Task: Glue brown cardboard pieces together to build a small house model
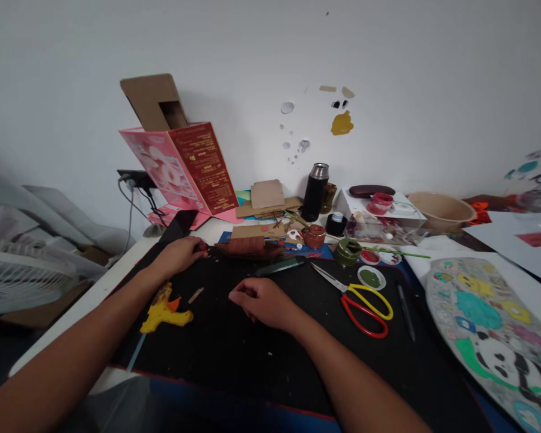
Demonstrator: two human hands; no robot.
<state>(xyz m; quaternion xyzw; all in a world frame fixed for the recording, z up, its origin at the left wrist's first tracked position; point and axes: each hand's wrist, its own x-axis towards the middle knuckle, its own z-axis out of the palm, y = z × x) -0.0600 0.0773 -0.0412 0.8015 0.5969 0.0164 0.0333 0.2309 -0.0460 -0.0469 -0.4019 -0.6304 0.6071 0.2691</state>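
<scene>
My left hand (180,255) reaches to the upper left of the black mat (234,355). Its fingers are closed at a small reddish bit (202,246), too small to name. Beside it lies a reddish-brown ridged piece (246,246). My right hand (265,302) rests over the middle of the mat, fingers curled in, with nothing visible in them. A dark green utility knife (279,266) lies just beyond it. Below my left hand are a yellow glue gun (166,313) with an orange trigger and a small cardboard scrap (196,294).
Scissors (367,310) with red and yellow handles and a black pen (406,313) lie at right. Paint jars (347,251), a green paint lid (371,278) and a black flask (315,192) stand behind. A pink box (175,162) stands back left, a fan (22,279) far left.
</scene>
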